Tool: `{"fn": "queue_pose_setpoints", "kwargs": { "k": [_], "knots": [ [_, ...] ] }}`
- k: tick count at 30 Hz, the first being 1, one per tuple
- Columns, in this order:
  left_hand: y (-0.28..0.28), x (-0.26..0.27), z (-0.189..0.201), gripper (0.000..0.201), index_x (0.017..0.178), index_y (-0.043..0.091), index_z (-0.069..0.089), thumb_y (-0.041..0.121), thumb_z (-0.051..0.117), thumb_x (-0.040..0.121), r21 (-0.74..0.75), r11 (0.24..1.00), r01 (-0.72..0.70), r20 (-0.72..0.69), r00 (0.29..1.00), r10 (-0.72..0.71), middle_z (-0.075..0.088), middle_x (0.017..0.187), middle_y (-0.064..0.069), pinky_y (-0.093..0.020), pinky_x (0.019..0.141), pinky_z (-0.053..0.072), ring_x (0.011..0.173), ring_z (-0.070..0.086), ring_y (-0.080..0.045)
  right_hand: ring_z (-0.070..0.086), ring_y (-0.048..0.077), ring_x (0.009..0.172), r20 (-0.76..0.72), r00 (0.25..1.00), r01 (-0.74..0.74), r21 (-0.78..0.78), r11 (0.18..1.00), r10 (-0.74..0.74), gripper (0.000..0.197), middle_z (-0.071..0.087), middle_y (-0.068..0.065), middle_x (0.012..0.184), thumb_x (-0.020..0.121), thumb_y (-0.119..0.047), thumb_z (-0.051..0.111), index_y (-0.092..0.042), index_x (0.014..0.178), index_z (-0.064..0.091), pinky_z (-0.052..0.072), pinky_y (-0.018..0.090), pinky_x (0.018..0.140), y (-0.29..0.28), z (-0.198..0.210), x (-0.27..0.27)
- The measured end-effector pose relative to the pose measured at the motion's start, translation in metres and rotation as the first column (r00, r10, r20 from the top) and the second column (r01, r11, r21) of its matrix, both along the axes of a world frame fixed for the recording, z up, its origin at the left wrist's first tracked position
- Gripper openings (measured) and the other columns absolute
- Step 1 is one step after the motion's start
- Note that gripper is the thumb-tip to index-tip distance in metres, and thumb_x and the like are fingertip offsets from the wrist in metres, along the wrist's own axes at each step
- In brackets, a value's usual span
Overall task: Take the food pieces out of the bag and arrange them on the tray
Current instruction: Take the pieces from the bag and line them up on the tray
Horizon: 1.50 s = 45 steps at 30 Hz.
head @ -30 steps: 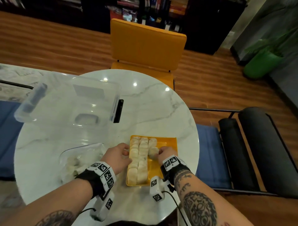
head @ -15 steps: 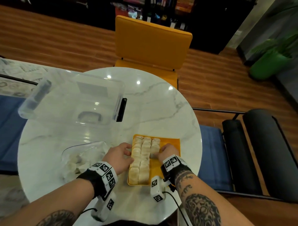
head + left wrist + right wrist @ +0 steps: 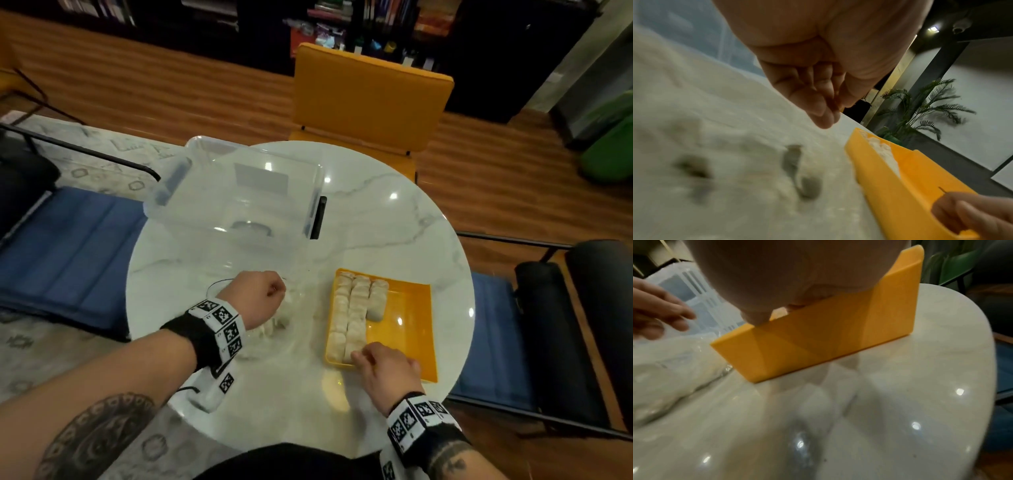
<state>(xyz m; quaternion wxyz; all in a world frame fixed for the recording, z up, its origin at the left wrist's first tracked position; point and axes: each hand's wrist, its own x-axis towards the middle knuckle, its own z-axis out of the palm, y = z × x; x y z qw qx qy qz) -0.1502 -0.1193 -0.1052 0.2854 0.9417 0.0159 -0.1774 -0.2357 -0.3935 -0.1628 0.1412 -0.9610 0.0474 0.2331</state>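
An orange tray [image 3: 407, 315] lies on the right of the round marble table [image 3: 376, 222]. Pale food pieces [image 3: 356, 308] fill two long rows and a short third row along its left side. My right hand [image 3: 363, 356] grips the tray's near rim; in the right wrist view the thumb presses the outer wall of the tray [image 3: 828, 337]. A clear plastic bag [image 3: 277, 325] holding more pieces lies left of the tray. Just above its opening hovers my left hand [image 3: 277, 291], and in the left wrist view its fingers [image 3: 826, 110] are loosely bent with nothing between them.
A large clear plastic bin [image 3: 239, 192] stands on the far left of the table, a black flat object [image 3: 320, 217] against its right side. An orange chair [image 3: 370, 99] faces the far edge. Blue cushions lie beside the table on both sides.
Both hands have left the rows of pieces. My left hand has moved left to the bag, and my right hand has drawn back to the tray's near rim.
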Motion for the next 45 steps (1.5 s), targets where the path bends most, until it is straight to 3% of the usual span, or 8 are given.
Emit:
{"fn": "queue_pose_setpoints", "kwargs": {
  "k": [6, 13, 23, 30, 34, 38, 41, 45],
  "knots": [
    [0.046, -0.015, -0.013, 0.032, 0.121, 0.027, 0.065, 0.028, 0.060, 0.090, 0.252, 0.952, 0.176, -0.153, 0.978, -0.140, 0.065, 0.121, 0.003, -0.021, 0.088, 0.047, 0.109, 0.061, -0.015, 0.054, 0.017, 0.108, -0.055, 0.997, -0.049, -0.097, 0.994, 0.044, 0.047, 0.065, -0.010, 0.102, 0.098, -0.063, 0.021, -0.034, 0.100, 0.058, 0.029, 0.041, 0.091, 0.003, 0.003, 0.000],
    [0.032, -0.028, -0.052, 0.054, 0.136, 0.020, 0.046, 0.042, 0.060, 0.088, 0.437, 0.834, 0.337, -0.232, 0.938, -0.258, 0.048, 0.134, -0.006, -0.038, 0.103, 0.043, 0.129, 0.041, -0.029, 0.051, 0.021, 0.113, -0.164, 0.986, -0.050, -0.115, 0.992, 0.031, 0.055, 0.065, -0.005, 0.107, 0.098, -0.064, 0.015, -0.033, 0.104, 0.060, 0.031, 0.044, 0.091, 0.006, 0.006, 0.005],
    [0.023, -0.017, -0.047, 0.029, 0.104, 0.018, 0.060, 0.043, 0.045, 0.101, 0.305, 0.915, 0.262, -0.165, 0.961, -0.220, 0.063, 0.097, -0.003, -0.029, 0.075, 0.039, 0.085, 0.054, -0.019, 0.047, 0.024, 0.120, -0.219, 0.976, -0.025, -0.098, 0.995, 0.003, 0.054, 0.063, -0.001, 0.116, 0.099, -0.063, 0.018, -0.030, 0.106, 0.060, 0.029, 0.048, 0.098, 0.007, 0.012, 0.007],
    [0.017, -0.013, -0.023, 0.030, 0.083, 0.023, 0.061, 0.044, 0.049, 0.099, -0.063, 0.991, -0.115, -0.080, 0.991, 0.110, 0.066, 0.071, 0.002, -0.025, 0.056, 0.040, 0.053, 0.064, -0.005, 0.046, 0.022, 0.118, -0.233, 0.972, -0.024, -0.108, 0.994, -0.002, 0.057, 0.063, -0.003, 0.112, 0.098, -0.066, 0.017, -0.032, 0.108, 0.062, 0.030, 0.048, 0.097, 0.006, 0.005, 0.009],
    [0.018, -0.008, -0.016, 0.031, 0.076, 0.014, 0.064, 0.038, 0.056, 0.095, -0.291, 0.895, -0.338, -0.222, 0.934, 0.280, 0.067, 0.068, -0.006, -0.027, 0.055, 0.047, 0.055, 0.062, -0.017, 0.047, 0.022, 0.116, -0.230, 0.973, -0.034, -0.105, 0.994, 0.009, 0.058, 0.064, -0.003, 0.111, 0.098, -0.066, 0.017, -0.031, 0.108, 0.062, 0.029, 0.047, 0.096, 0.005, 0.007, 0.009],
    [0.019, -0.005, -0.014, 0.028, 0.105, -0.002, 0.062, 0.022, 0.055, 0.093, -0.533, 0.557, -0.637, -0.533, 0.764, 0.363, 0.069, 0.099, -0.033, -0.030, 0.052, 0.048, 0.067, 0.063, -0.031, 0.047, 0.023, 0.117, -0.229, 0.973, -0.035, -0.093, 0.995, 0.013, 0.058, 0.063, -0.003, 0.113, 0.097, -0.067, 0.018, -0.032, 0.111, 0.062, 0.029, 0.047, 0.096, 0.005, 0.008, 0.009],
    [0.016, -0.005, -0.006, 0.032, 0.119, -0.004, 0.054, 0.016, 0.046, 0.096, -0.571, 0.410, -0.711, -0.648, 0.697, 0.306, 0.074, 0.091, -0.019, -0.024, 0.047, 0.051, 0.061, 0.070, -0.027, 0.049, 0.023, 0.116, -0.231, 0.973, -0.031, -0.072, 0.997, 0.014, 0.055, 0.064, -0.003, 0.113, 0.097, -0.067, 0.021, -0.032, 0.111, 0.061, 0.028, 0.047, 0.097, 0.004, 0.009, 0.010],
    [0.001, -0.003, 0.002, 0.034, 0.117, -0.002, 0.060, 0.020, 0.050, 0.093, -0.602, 0.332, -0.726, -0.686, 0.684, 0.249, 0.074, 0.094, -0.013, -0.039, 0.064, 0.060, 0.066, 0.070, -0.026, 0.057, 0.023, 0.111, -0.226, 0.974, 0.028, 0.036, 0.999, -0.019, 0.046, 0.066, -0.004, 0.111, 0.098, -0.063, 0.030, -0.031, 0.110, 0.060, 0.028, 0.046, 0.100, 0.001, 0.017, 0.013]
  ]
}}
